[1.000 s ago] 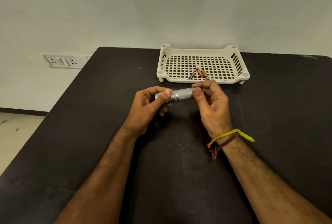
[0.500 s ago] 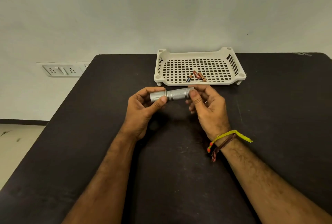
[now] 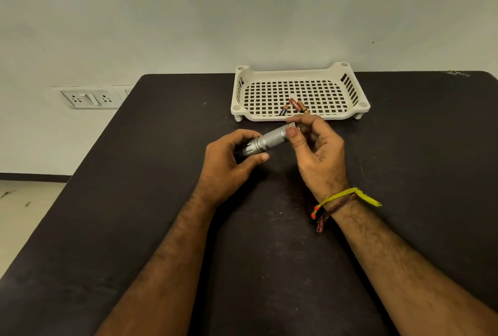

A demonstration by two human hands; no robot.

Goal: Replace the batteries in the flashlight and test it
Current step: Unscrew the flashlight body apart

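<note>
A small silver flashlight [image 3: 269,140] with a knurled body is held above the black table [image 3: 134,174], tilted with its tail end up to the right. My left hand [image 3: 229,163] grips its head end. My right hand [image 3: 315,147] pinches the tail cap between thumb and fingers. Three small batteries [image 3: 295,106], copper and black, lie in the front part of a cream slotted tray [image 3: 299,90] just beyond the hands.
The tray stands at the table's far edge against a pale wall. A wall socket panel [image 3: 89,98] sits left of the table. The table's left edge drops to a light floor [image 3: 21,214]. Thread bands circle my right wrist [image 3: 339,201].
The flashlight has tilted from nearly level, its tail end now raised to the right. My right hand has shifted its pinch on the tail end.
</note>
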